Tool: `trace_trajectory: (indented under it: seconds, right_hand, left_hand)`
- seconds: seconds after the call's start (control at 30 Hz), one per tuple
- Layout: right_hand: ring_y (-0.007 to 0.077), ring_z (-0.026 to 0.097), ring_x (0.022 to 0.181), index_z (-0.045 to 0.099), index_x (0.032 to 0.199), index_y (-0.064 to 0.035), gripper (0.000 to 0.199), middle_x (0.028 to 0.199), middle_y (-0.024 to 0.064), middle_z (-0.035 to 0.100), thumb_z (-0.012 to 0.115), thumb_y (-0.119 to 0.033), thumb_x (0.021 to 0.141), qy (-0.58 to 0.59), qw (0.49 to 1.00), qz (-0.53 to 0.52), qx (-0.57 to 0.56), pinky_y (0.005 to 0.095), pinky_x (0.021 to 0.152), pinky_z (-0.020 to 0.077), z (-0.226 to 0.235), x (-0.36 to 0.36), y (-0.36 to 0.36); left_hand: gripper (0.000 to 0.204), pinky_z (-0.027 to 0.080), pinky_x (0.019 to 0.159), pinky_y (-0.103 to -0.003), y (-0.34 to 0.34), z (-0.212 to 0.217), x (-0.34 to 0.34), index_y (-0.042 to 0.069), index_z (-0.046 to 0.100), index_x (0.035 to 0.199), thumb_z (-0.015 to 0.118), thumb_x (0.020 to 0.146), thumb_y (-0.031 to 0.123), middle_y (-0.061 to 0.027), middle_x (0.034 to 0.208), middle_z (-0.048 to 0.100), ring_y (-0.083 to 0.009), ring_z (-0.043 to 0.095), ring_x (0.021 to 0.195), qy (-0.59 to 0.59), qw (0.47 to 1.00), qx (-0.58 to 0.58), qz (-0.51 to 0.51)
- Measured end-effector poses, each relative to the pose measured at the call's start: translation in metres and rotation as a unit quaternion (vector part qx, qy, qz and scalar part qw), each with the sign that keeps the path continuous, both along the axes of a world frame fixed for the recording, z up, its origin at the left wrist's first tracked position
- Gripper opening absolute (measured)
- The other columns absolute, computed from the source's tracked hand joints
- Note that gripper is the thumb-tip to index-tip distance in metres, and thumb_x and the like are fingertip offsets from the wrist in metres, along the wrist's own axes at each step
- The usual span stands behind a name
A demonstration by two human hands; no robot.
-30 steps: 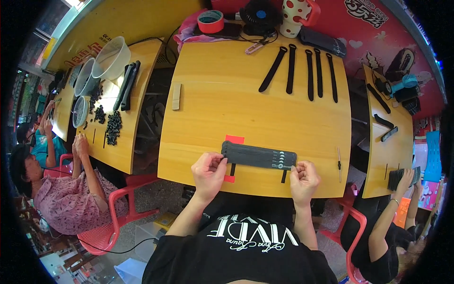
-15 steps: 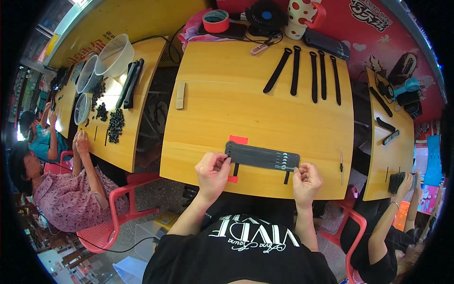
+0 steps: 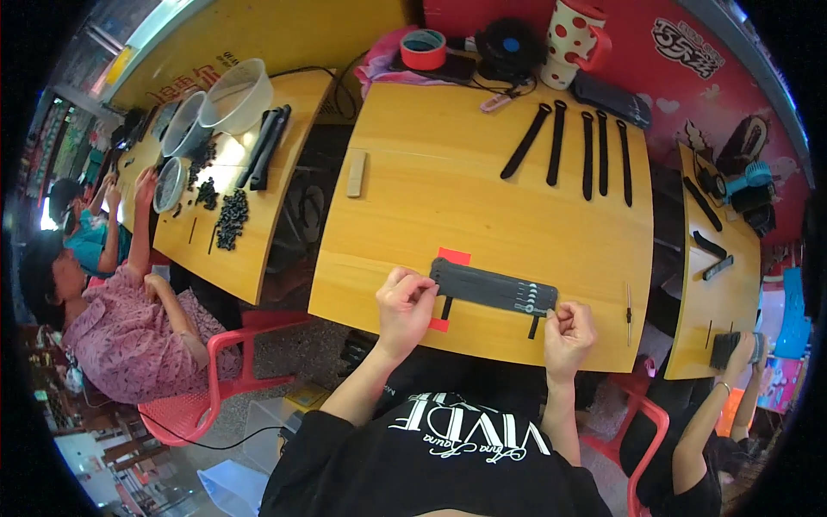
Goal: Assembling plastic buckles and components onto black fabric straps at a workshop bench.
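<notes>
A person in a black printed shirt is working at the near edge of a yellow wooden table (image 3: 448, 198), both bare hands closing on a stack of dark straps (image 3: 493, 289) lying flat across a red marker patch (image 3: 453, 257). The left hand (image 3: 405, 308) is pinching the stack's left end between thumb and curled fingers, while the right hand (image 3: 567, 329) is gripping the right end, just beside the small pale fittings lined up there. The stack is sitting close to the table's front edge, directly ahead of the person's chest, with two short black tabs hanging out below it. Farther back on the same table, five loose black straps (image 3: 586, 142) are lying side by side, well apart from the hands, and a small wooden block (image 3: 355, 174) is resting near the left edge. A thin dark tool (image 3: 629, 303) is lying just to the right of the right hand. At the far rim a roll of red tape (image 3: 423, 49) and a red-dotted mug (image 3: 570, 39) are standing. At the table to the left, a seated person in a patterned top (image 3: 121, 332) is reaching toward clear bowls (image 3: 207, 108) and small black parts.
</notes>
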State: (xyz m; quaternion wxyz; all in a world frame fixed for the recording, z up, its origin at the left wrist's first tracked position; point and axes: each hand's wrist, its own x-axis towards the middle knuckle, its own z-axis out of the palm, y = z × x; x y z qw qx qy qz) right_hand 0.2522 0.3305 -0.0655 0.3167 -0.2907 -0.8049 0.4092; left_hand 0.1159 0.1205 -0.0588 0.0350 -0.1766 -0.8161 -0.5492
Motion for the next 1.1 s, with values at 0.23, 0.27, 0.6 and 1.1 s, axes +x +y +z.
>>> trace_trajectory:
  seconds: [0.23, 0.27, 0.6, 1.1]
  right_hand:
    - [0.0127, 0.052, 0.058, 0.064, 0.082, 0.0028, 0.010, 0.075, 0.0071, 0.056, 0.065, 0.010, 0.076, 0.027, 0.999, 0.021, 0.040, 0.0263, 0.050, 0.0401, 0.008, -0.005, -0.005]
    - [0.0127, 0.052, 0.058, 0.064, 0.082, 0.0028, 0.010, 0.075, 0.0071, 0.056, 0.065, 0.010, 0.076, 0.032, 0.998, 0.019, 0.043, 0.0263, 0.050, 0.0401, 0.006, -0.004, -0.004]
    - [0.0333, 0.058, 0.065, 0.062, 0.080, 0.0025, 0.007, 0.074, 0.0166, 0.057, 0.062, 0.007, 0.076, 0.023, 0.993, 0.040, 0.110, 0.0386, 0.055, 0.0451, -0.002, 0.004, 0.006]
    - [0.0365, 0.061, 0.072, 0.064, 0.085, 0.0022, 0.008, 0.078, 0.0180, 0.060, 0.062, 0.005, 0.077, 0.078, 0.993, 0.021, 0.091, 0.0402, 0.061, 0.0487, -0.001, 0.017, 0.010]
  left_hand:
    - [0.005, 0.046, 0.054, -0.031, -0.004, 0.001, 0.001, -0.002, 0.069, 0.083, 0.069, 0.078, -0.002, -0.0125, 0.079, 0.058, -0.0212, 0.059, 0.063, -0.022, 1.000, -0.013, -0.012]
    - [0.005, 0.046, 0.054, -0.031, -0.004, 0.002, 0.003, -0.002, 0.069, 0.083, 0.069, 0.078, -0.002, -0.0125, 0.079, 0.058, -0.0212, 0.059, 0.063, -0.016, 1.000, -0.010, -0.013]
    - [0.011, 0.047, 0.060, -0.039, -0.016, 0.011, -0.017, -0.001, 0.070, 0.087, 0.068, 0.080, 0.007, -0.0172, 0.075, 0.059, -0.0310, 0.060, 0.069, 0.036, 0.991, -0.095, -0.088]
    - [0.014, 0.052, 0.082, -0.045, 0.165, 0.016, -0.129, -0.004, 0.067, 0.084, 0.064, 0.078, 0.008, -0.0247, 0.108, 0.057, -0.0430, 0.060, 0.093, 0.257, 0.889, -0.352, -0.143]
